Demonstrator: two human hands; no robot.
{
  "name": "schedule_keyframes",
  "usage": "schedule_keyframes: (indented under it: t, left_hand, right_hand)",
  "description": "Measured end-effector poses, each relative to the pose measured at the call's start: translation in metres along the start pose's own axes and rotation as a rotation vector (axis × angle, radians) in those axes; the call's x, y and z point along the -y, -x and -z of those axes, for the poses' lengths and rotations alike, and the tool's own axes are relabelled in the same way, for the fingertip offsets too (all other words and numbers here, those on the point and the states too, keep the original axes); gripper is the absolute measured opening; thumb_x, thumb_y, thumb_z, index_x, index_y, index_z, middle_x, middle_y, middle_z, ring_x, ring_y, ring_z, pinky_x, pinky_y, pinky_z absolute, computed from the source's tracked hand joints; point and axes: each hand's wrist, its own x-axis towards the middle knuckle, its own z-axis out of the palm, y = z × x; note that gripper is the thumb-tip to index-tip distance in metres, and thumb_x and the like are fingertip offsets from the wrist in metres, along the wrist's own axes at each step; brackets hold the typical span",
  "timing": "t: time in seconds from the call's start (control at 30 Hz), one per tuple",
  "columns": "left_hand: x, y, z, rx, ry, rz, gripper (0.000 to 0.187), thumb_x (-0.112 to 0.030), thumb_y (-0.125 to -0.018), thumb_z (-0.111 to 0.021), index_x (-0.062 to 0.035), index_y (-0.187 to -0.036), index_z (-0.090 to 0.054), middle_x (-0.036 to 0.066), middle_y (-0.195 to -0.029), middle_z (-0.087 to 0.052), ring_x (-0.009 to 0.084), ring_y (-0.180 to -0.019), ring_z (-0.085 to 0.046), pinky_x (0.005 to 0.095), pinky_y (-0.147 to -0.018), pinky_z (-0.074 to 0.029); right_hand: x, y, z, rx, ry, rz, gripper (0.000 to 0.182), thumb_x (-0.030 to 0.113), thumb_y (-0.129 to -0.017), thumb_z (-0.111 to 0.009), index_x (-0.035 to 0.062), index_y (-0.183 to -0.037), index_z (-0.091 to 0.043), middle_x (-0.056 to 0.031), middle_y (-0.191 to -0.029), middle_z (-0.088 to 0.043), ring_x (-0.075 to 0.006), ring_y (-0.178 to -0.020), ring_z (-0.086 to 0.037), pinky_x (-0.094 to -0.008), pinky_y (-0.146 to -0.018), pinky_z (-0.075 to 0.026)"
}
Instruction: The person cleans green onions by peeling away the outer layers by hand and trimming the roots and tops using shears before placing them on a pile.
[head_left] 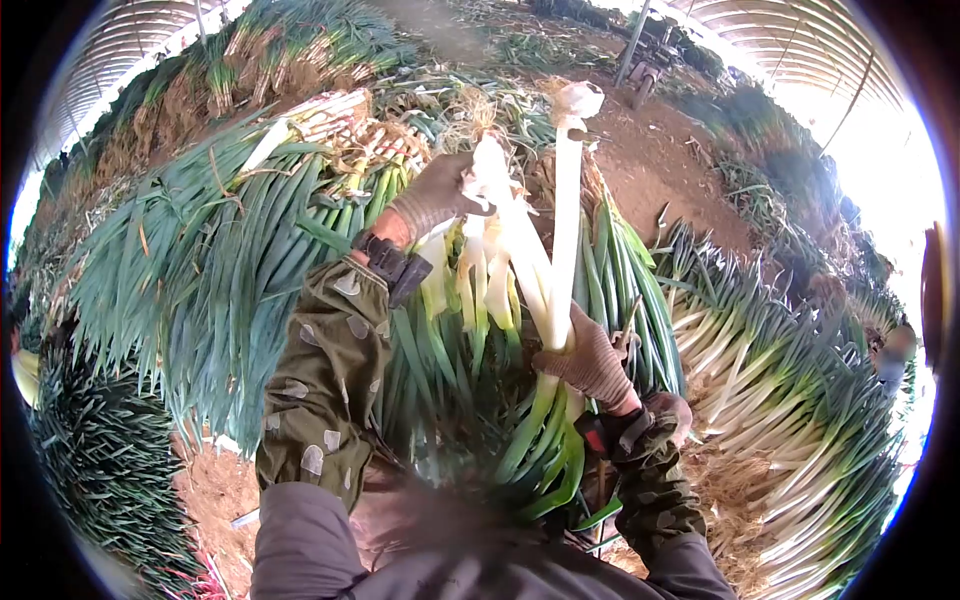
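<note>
My right hand, in a brown ribbed glove, is closed around the lower part of the large green onions, where white turns to green. One clean white stalk rises straight up from it, root end at the top. A second stalk leans left from the same grip. My left hand, gloved too, is closed at the upper end of this leaning stalk, by a pale crumpled clump of skin and roots. Its fingertips are partly hidden. Loose pale sheaths hang below, over green leaves.
A heap of unpeeled green onions lies on the left, roots toward the middle. White-stemmed onions lie in a row on the right. Bare soil shows beyond, with bundles at the back under a hooped roof.
</note>
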Motion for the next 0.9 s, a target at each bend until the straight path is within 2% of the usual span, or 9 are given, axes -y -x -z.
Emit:
schedule_keyframes:
  t: [0.17,0.23,0.33,0.4,0.47,0.53,0.63,0.73,0.9]
  left_hand:
    - [0.002,-0.015,0.019,-0.42,-0.61,0.436,0.02,-0.007,-0.092,-0.055,-0.0016,-0.099,-0.073,0.02,-0.089,-0.071,0.0308,-0.082,-0.07,0.0433,-0.078,-0.055]
    - [0.026,-0.024,0.074,-0.668,-0.093,0.089,0.023,-0.016,-0.102,-0.054,-0.0029,-0.087,-0.067,0.01,-0.077,-0.067,0.0249,-0.068,-0.065,0.0303,-0.059,-0.053]
    - [0.018,-0.034,0.201,-0.672,-0.972,0.231,0.013,-0.014,-0.099,-0.057,-0.0064,-0.1,-0.067,0.009,-0.084,-0.07,0.0214,-0.071,-0.066,0.0306,-0.063,-0.056]
    - [-0.008,-0.042,0.206,-0.505,-1.097,0.064,0.014,-0.013,-0.098,-0.059,-0.0087,-0.108,-0.067,0.009,-0.089,-0.071,0.0191,-0.073,-0.067,0.0308,-0.066,-0.057]
    - [-0.012,-0.035,0.131,-0.212,-1.011,-0.309,0.022,-0.012,-0.096,-0.061,-0.0109,-0.117,-0.067,0.008,-0.093,-0.073,0.0167,-0.075,-0.068,0.031,-0.069,-0.059]
    - [-0.017,-0.012,0.044,-0.109,-0.846,-0.332,0.031,-0.011,-0.094,-0.063,-0.0132,-0.125,-0.067,0.008,-0.098,-0.075,0.0143,-0.076,-0.069,0.0312,-0.072,-0.061]
    - [-0.035,0.015,-0.03,-0.223,-0.249,0.144,0.031,-0.024,-0.099,-0.066,-0.0145,-0.128,-0.068,0.005,-0.094,-0.073,0.0124,-0.07,-0.065,0.0256,-0.062,-0.058]
    - [-0.001,0.012,-0.08,-0.377,1.254,0.386,0.041,-0.028,-0.102,-0.061,-0.008,-0.137,-0.057,0.005,-0.119,-0.065,0.0146,-0.102,-0.066,0.03,-0.079,-0.059]
    - [-0.01,0.007,-0.061,0.117,0.507,0.14,0.055,-0.025,-0.099,-0.062,-0.0067,-0.147,-0.043,0.004,-0.126,-0.06,0.0164,-0.113,-0.061,0.0343,-0.093,-0.056]
  right_hand:
    - [0.011,0.006,-0.003,-0.019,-0.053,0.046,0.097,0.012,-0.074,-0.079,0.006,-0.158,-0.031,-0.0218,-0.119,-0.069,-0.0256,-0.108,-0.069,-0.0361,-0.098,-0.053]
    - [0.015,0.018,0.001,-0.018,-0.029,0.012,0.095,0.011,-0.074,-0.078,0.0034,-0.156,-0.032,-0.0225,-0.12,-0.069,-0.0264,-0.107,-0.069,-0.0348,-0.098,-0.053]
    - [0.0,0.036,0.016,-0.104,0.043,0.069,0.085,0.012,-0.073,-0.078,-0.0037,-0.148,-0.04,-0.0214,-0.115,-0.071,-0.0257,-0.104,-0.071,-0.035,-0.091,-0.058]
    - [-0.005,0.032,0.03,-0.065,0.107,0.02,0.082,0.013,-0.073,-0.08,-0.0036,-0.145,-0.043,-0.0207,-0.114,-0.071,-0.0253,-0.103,-0.072,-0.0357,-0.087,-0.059]
    - [0.007,0.017,0.025,-0.107,-0.028,-0.01,0.089,0.013,-0.074,-0.084,-0.0038,-0.149,-0.039,-0.0173,-0.115,-0.07,-0.0214,-0.103,-0.068,-0.0335,-0.092,-0.056]
    - [0.002,0.01,0.015,-0.114,-0.073,-0.002,0.096,0.011,-0.074,-0.083,-0.0028,-0.155,-0.031,-0.0165,-0.12,-0.069,-0.0197,-0.11,-0.064,-0.0325,-0.1,-0.05]
    - [-0.009,0.009,0.002,-0.091,-0.057,-0.017,0.105,0.009,-0.073,-0.084,-0.0024,-0.159,-0.023,-0.0202,-0.128,-0.066,-0.0224,-0.116,-0.063,-0.0317,-0.103,-0.049]
    - [-0.007,0.011,-0.005,-0.115,-0.031,0.045,0.106,0.01,-0.074,-0.084,0.0,-0.159,-0.022,-0.0223,-0.121,-0.069,-0.0253,-0.111,-0.068,-0.0335,-0.099,-0.052]
    - [0.002,0.014,-0.004,-0.116,0.02,0.029,0.107,0.013,-0.072,-0.084,0.0055,-0.16,-0.023,-0.0226,-0.116,-0.07,-0.0295,-0.109,-0.07,-0.0357,-0.097,-0.054]
